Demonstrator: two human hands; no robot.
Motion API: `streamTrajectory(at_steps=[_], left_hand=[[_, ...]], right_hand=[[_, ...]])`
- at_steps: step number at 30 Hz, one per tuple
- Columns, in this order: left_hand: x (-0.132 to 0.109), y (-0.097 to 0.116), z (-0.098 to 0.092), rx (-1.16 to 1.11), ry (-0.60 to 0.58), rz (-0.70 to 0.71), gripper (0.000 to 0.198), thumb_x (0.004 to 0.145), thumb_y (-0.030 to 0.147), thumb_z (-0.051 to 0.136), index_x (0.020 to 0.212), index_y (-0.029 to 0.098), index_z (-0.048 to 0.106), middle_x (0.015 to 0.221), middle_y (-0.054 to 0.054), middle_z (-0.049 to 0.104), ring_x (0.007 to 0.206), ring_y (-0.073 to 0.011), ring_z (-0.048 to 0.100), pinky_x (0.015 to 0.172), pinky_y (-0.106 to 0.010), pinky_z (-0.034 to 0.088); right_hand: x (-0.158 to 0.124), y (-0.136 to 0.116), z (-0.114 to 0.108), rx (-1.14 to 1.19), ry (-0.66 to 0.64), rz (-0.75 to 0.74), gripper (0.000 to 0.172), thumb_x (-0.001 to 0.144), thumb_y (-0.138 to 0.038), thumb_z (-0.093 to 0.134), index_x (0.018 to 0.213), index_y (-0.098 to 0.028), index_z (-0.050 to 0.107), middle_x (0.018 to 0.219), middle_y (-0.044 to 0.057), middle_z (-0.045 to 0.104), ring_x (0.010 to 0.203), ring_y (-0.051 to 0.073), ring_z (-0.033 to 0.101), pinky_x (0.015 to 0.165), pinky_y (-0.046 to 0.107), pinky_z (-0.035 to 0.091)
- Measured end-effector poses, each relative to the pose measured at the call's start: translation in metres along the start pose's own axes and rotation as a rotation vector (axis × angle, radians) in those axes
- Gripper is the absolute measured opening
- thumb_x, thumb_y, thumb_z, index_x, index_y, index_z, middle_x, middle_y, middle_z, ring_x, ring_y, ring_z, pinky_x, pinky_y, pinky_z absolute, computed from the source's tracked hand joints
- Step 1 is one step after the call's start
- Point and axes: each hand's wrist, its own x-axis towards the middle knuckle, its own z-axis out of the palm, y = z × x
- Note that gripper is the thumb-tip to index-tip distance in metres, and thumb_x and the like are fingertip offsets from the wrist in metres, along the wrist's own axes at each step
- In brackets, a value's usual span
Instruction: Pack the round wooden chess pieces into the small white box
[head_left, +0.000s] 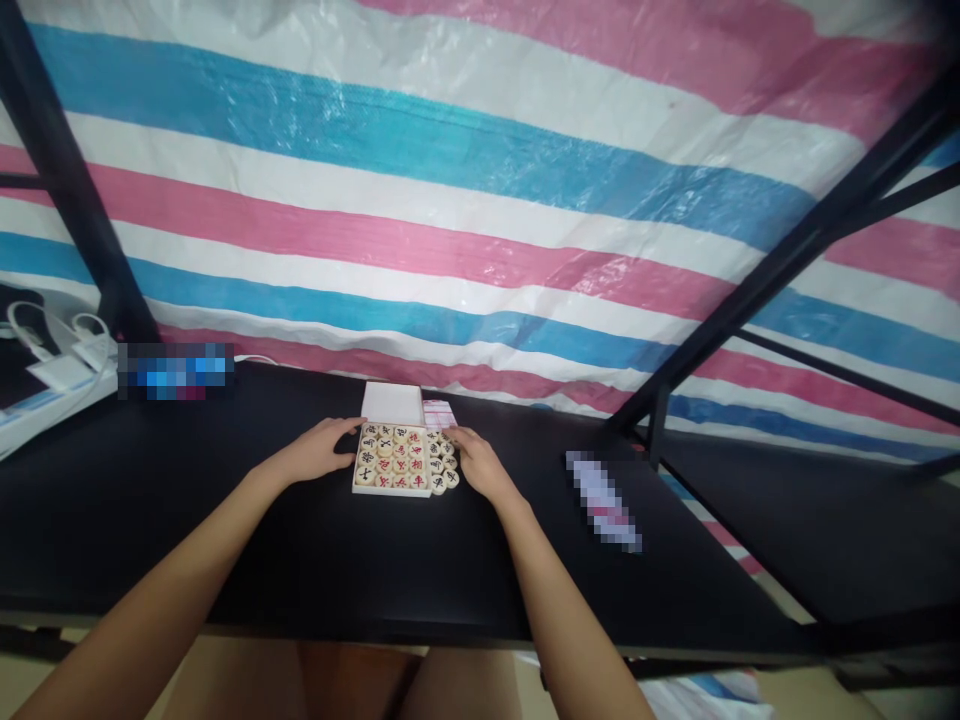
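A white box (pixel 391 491) of xiangqi pieces lies on the black desk, its lid folded back behind it. Round wooden pieces (pixel 400 465) with black and red characters fill it in rows. Against its right side lie several loose xiangqi pieces (pixel 439 466). My left hand (pixel 321 450) rests at the box's left edge, thumb and fingers apart, fingertips by the rim. On the other side, my right hand (pixel 476 460) reaches to the loose pieces with its fingers stretched out. Whether its fingertips press on a piece is too small to tell.
A folded paper (pixel 439 414) with pink lines lies behind the loose pieces. At the right is a blurred-out pale item (pixel 604 502); a blurred-out blue item (pixel 176 371) and a white power strip (pixel 60 395) with cables are left. Black metal posts (pixel 660 390) flank the striped sheet (pixel 450 220).
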Motion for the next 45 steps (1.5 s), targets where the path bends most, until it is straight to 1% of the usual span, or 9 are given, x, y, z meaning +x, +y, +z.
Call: streamTrajectory(at_steps=[5, 11, 13, 17, 23, 28, 32, 37, 45], left_hand=[[0.000, -0.003, 0.001, -0.004, 0.002, 0.004, 0.060, 0.078, 0.033, 0.060, 0.134, 0.022, 0.044, 0.115, -0.008, 0.062, 0.107, -0.0248, 0.056, 0.094, -0.036, 0.042], [0.000, -0.003, 0.002, -0.006, 0.011, 0.002, 0.059, 0.077, 0.030, 0.060, 0.133, 0.021, 0.046, 0.115, -0.008, 0.063, 0.108, -0.0249, 0.055, 0.095, -0.036, 0.042], [0.000, -0.003, 0.002, -0.004, 0.011, 0.004, 0.059, 0.077, 0.030, 0.060, 0.133, 0.020, 0.046, 0.115, -0.009, 0.063, 0.108, -0.0248, 0.055, 0.095, -0.035, 0.042], [0.000, -0.002, 0.002, 0.001, 0.008, 0.000, 0.060, 0.076, 0.029, 0.060, 0.134, 0.019, 0.046, 0.114, -0.009, 0.063, 0.108, -0.0247, 0.055, 0.095, -0.035, 0.042], [0.000, -0.004, 0.003, 0.001, 0.008, 0.009, 0.060, 0.077, 0.030, 0.060, 0.135, 0.020, 0.044, 0.114, -0.009, 0.063, 0.108, -0.0246, 0.055, 0.095, -0.035, 0.042], [0.000, -0.008, 0.003, 0.012, -0.007, 0.013, 0.060, 0.079, 0.033, 0.059, 0.136, 0.022, 0.043, 0.116, -0.009, 0.062, 0.109, -0.0253, 0.054, 0.095, -0.036, 0.042], [0.000, -0.007, 0.002, 0.004, -0.008, 0.009, 0.061, 0.079, 0.034, 0.059, 0.136, 0.021, 0.042, 0.116, -0.009, 0.061, 0.110, -0.0250, 0.054, 0.096, -0.036, 0.041], [0.000, -0.003, 0.000, 0.000, -0.011, -0.009, 0.061, 0.079, 0.033, 0.059, 0.136, 0.020, 0.043, 0.116, -0.009, 0.062, 0.110, -0.0248, 0.053, 0.097, -0.036, 0.041], [0.000, -0.001, 0.000, 0.003, -0.004, -0.002, 0.060, 0.078, 0.033, 0.060, 0.135, 0.020, 0.044, 0.115, -0.009, 0.063, 0.109, -0.0247, 0.055, 0.095, -0.035, 0.042]], right_hand=[[0.001, -0.028, 0.004, -0.024, 0.096, -0.042, 0.037, 0.089, -0.014, 0.040, 0.118, -0.021, 0.061, 0.126, 0.009, 0.056, 0.120, 0.021, 0.048, 0.104, 0.042, 0.036], [0.004, -0.081, 0.014, -0.120, -0.164, -0.218, 0.044, 0.091, -0.045, 0.046, 0.131, -0.026, 0.050, 0.138, 0.009, 0.046, 0.133, 0.029, 0.032, 0.106, 0.050, 0.027], [0.006, -0.085, 0.016, -0.131, -0.182, -0.216, 0.044, 0.093, -0.046, 0.043, 0.131, -0.026, 0.049, 0.136, 0.009, 0.049, 0.130, 0.028, 0.036, 0.105, 0.050, 0.028], [0.009, -0.077, 0.017, -0.115, -0.099, -0.221, 0.032, 0.094, -0.026, 0.042, 0.119, -0.019, 0.060, 0.116, 0.010, 0.061, 0.109, 0.021, 0.053, 0.098, 0.037, 0.039], [0.013, -0.065, 0.025, -0.119, -0.004, -0.133, 0.026, 0.083, -0.011, 0.053, 0.101, -0.021, 0.069, 0.106, 0.007, 0.063, 0.099, 0.021, 0.055, 0.093, 0.036, 0.042], [0.010, -0.056, 0.010, -0.005, 0.055, -0.113, 0.024, 0.085, -0.020, 0.055, 0.107, -0.021, 0.065, 0.102, 0.006, 0.065, 0.096, 0.020, 0.057, 0.088, 0.033, 0.044], [0.002, -0.025, -0.017, -0.038, 0.191, 0.085, 0.027, 0.082, -0.029, 0.060, 0.106, -0.017, 0.065, 0.094, 0.008, 0.065, 0.083, 0.020, 0.059, 0.081, 0.032, 0.045], [-0.008, 0.010, -0.033, -0.029, 0.033, 0.410, 0.033, 0.073, -0.028, 0.068, 0.103, -0.016, 0.066, 0.088, 0.006, 0.066, 0.080, 0.019, 0.061, 0.076, 0.030, 0.046], [-0.007, 0.007, -0.024, 0.181, -0.034, 0.405, 0.050, 0.065, -0.020, 0.072, 0.114, -0.018, 0.060, 0.094, 0.003, 0.064, 0.074, 0.014, 0.062, 0.073, 0.026, 0.049]])
